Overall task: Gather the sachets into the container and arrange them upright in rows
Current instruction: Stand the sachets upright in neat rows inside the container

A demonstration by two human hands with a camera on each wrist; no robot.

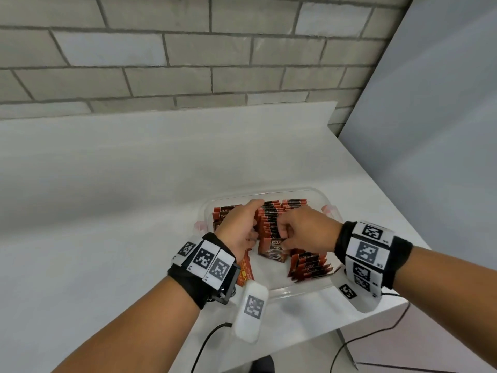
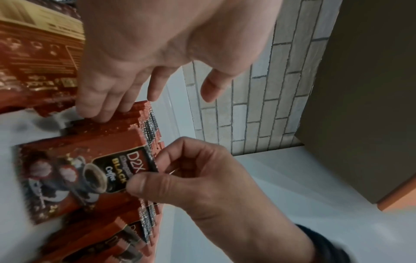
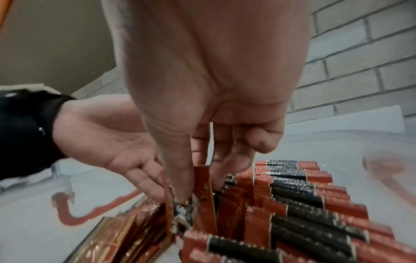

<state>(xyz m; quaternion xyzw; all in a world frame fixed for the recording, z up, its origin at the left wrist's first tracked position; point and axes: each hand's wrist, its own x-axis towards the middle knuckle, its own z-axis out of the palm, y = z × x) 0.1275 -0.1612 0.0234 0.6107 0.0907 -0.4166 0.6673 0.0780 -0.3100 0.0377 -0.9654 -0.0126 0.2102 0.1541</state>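
A clear plastic container (image 1: 295, 289) stands on the white table and holds several rows of upright red-and-black coffee sachets (image 1: 269, 214). My right hand (image 1: 285, 238) pinches the top edge of the front sachet (image 1: 273, 250) of the middle row between thumb and forefinger; the left wrist view shows this sachet (image 2: 67, 178) and the pinching right hand (image 2: 146, 178). My left hand (image 1: 242, 224) lies with straight fingers (image 2: 101, 110) against the left side of that row. In the right wrist view my right hand (image 3: 193, 186) grips the sachet (image 3: 202, 188), with my left hand (image 3: 126, 156) beside it.
A short row of sachets (image 1: 309, 267) leans at the container's front right, and another row (image 1: 223, 214) stands at the left. The container has red latches (image 1: 329, 210) on its ends. The brick wall (image 1: 188, 63) is behind, the table edge (image 1: 390, 200) runs close on the right, and cables (image 1: 207, 343) hang in front.
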